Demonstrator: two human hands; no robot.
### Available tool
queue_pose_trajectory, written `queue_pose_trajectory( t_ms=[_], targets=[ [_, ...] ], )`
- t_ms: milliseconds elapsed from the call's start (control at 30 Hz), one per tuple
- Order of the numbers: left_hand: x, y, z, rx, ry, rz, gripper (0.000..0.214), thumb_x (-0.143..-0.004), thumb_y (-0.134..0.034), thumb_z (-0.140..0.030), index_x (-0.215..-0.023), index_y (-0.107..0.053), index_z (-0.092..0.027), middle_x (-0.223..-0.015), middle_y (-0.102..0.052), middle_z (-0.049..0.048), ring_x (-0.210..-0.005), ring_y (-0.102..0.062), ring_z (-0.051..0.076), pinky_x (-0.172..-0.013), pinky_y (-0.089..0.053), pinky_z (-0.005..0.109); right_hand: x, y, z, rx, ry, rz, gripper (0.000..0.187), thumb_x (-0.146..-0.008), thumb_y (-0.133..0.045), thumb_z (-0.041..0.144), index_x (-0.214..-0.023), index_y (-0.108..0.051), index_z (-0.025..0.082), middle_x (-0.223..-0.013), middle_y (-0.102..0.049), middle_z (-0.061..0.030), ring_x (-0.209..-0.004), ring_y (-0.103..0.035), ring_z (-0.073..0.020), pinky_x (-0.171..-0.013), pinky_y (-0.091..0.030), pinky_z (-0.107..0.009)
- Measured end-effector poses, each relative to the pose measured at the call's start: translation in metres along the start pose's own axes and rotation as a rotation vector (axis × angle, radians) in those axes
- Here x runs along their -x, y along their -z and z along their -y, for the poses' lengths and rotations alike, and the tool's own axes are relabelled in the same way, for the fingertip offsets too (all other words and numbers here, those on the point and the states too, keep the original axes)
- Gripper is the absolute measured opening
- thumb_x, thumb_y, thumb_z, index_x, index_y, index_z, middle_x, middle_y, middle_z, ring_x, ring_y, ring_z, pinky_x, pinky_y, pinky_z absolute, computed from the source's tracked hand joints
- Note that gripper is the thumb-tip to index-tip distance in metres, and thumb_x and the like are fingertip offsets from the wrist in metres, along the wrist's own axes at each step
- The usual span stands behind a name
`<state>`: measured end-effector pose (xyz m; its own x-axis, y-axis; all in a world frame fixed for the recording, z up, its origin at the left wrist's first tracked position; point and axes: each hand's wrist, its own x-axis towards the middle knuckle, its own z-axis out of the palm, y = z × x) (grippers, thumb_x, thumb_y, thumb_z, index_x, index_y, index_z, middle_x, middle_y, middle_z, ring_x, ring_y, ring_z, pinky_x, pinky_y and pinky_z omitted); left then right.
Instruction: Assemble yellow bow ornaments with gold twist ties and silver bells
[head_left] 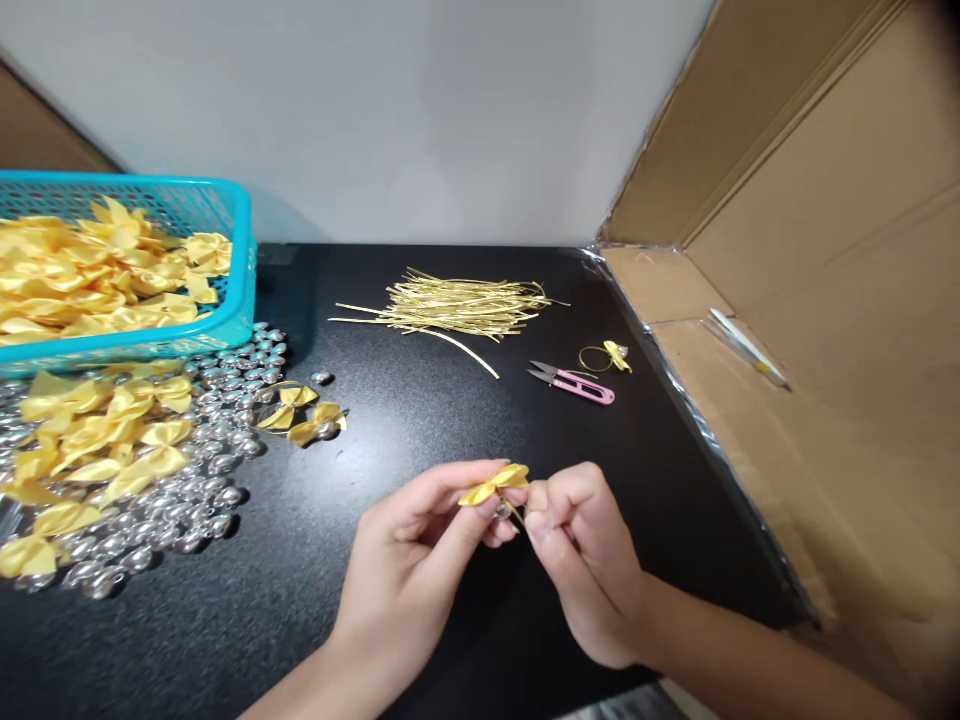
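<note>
My left hand (420,545) pinches a small yellow ribbon bow (495,483) between thumb and fingers above the black table (420,420). My right hand (581,560) is closed just to its right, pinching a thin gold cord (514,512) that runs down from under the bow. Both hands meet near the table's front centre. Something small and silvery shows under the bow, too hidden to name.
A turquoise basket (240,270) of yellow bows stands at the back left, above a heap of silver beads (150,520) and loose bows (97,440). A bundle of gold cords (457,305), pink snips (574,382) and a finished bow with loop (607,355) lie behind. An open cardboard box (810,300) borders the right.
</note>
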<state>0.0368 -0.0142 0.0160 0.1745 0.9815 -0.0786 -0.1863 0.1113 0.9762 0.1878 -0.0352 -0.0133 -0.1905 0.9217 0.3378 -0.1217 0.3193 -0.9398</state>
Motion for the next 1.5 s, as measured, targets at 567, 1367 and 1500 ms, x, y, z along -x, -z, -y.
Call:
queue_pose_trajectory(
  t_ms=[567,1367,1500],
  targets=[
    [-0.002,-0.004,0.005,0.22,0.275,-0.006,0.012,-0.077,-0.077,-0.021,-0.088,-0.081,-0.022,-0.075,-0.079,0.0031,-0.06,-0.067,0.009,-0.062,-0.056,0.012,0.006,-0.008,-0.002,0.112,0.098,-0.084,0.018,-0.094,-0.038,0.007,-0.091,-0.039,0.024,-0.076,-0.05,0.0012,-0.07,-0.057,-0.0141,-0.068,-0.05,-0.03],
    [0.006,-0.013,0.006,0.078,0.183,-0.068,0.018,-0.074,-0.075,-0.011,-0.082,-0.082,-0.026,-0.074,-0.08,0.0012,-0.063,-0.075,0.013,-0.061,-0.059,0.011,0.004,-0.011,0.007,0.576,0.247,-0.145,0.03,-0.075,-0.04,-0.003,-0.071,-0.027,0.024,-0.057,-0.037,0.0044,-0.047,-0.039,-0.0115,-0.047,-0.04,-0.024],
    [0.006,-0.014,0.003,0.028,0.12,-0.079,0.023,-0.073,-0.074,-0.008,-0.08,-0.081,-0.028,-0.077,-0.081,0.0001,-0.066,-0.076,0.014,-0.062,-0.059,0.012,0.005,-0.01,0.007,0.559,0.236,-0.118,0.031,-0.073,-0.04,-0.003,-0.07,-0.026,0.024,-0.057,-0.036,0.004,-0.048,-0.04,-0.0122,-0.048,-0.04,-0.025]
  ],
)
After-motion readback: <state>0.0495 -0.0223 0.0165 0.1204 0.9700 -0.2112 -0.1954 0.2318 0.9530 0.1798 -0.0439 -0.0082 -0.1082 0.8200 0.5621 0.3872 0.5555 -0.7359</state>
